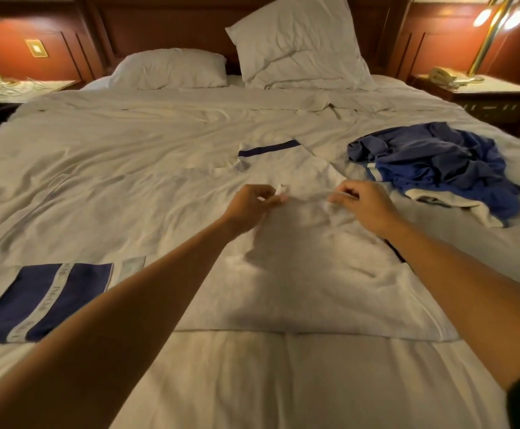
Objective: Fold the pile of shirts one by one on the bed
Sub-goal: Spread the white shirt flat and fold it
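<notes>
A white shirt (308, 289) lies spread flat on the bed (113, 168), its dark-striped sleeve cuff (268, 149) pointing toward the pillows. My left hand (252, 202) pinches a fold of the shirt near its collar. My right hand (365, 205) pinches the same upper edge a little to the right. A crumpled pile of blue shirts (438, 165) with some white cloth sits on the bed to the right. At the near left lies a folded navy and white shirt (45, 298).
Two white pillows (172, 69) (298, 44) lean at the wooden headboard. A nightstand with cables (11, 88) stands at the left and one with a phone (444, 76) and brass lamp at the right.
</notes>
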